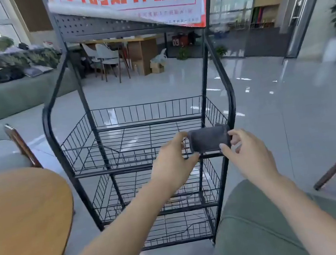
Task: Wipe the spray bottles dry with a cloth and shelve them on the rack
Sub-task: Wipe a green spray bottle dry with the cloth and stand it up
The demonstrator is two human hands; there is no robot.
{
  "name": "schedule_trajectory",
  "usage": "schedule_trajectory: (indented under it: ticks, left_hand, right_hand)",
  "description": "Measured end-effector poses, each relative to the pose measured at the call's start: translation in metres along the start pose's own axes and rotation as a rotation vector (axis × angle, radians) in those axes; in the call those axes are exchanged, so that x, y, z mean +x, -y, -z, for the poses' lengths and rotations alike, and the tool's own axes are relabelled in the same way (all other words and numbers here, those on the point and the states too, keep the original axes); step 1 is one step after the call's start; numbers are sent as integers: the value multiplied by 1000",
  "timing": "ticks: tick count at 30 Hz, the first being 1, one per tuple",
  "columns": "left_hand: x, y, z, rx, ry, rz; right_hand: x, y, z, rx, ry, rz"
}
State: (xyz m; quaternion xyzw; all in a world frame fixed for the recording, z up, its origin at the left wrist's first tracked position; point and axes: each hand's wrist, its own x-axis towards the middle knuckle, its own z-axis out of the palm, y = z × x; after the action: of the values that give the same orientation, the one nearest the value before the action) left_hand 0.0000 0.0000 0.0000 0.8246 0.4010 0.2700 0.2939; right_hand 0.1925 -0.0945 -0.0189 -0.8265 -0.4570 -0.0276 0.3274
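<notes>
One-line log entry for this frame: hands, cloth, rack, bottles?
left hand: holds cloth | right hand: holds cloth | cloth: folded, grey, over top basket's front right | rack: baskets bare | bottles: none in view

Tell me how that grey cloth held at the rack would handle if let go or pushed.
The grey cloth looks soft and likely floppy: stretched between the left hand and right hand, it would probably sag if released. Its fuzzy surface suggests good grip, and it seems light.
</notes>
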Motion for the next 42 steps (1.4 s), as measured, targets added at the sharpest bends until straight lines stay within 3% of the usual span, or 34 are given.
schedule_trajectory:
  ticks: [3,10,17,22,28,31,37,42]
  left_hand:
    - [30,-3,-16,-7,-35,39]
    - [54,-2,-38,195,-136,109]
    - [57,-1,-42,122,-163,130]
    - [56,-1,-36,146,-123,121]
    - [46,-4,4,109,-194,51]
    - [40,-6,39,-69,-246,-13]
    - [-8,6,122,-357,-130,-140]
    - [-75,34,181,-512,-24,-125]
  right_hand:
    - [16,-14,-2,69,-88,-103]
    - [34,-18,-7,155,-53,-185]
    - [42,-7,-7,76,-76,-238]
    - [44,-3,-8,347,-114,-141]
    - [43,21,9,697,84,-44]
    - [39,45,21,859,228,-44]
    - [10,115,39,1071,480,-13]
    - [-30,182,37,1131,719,98]
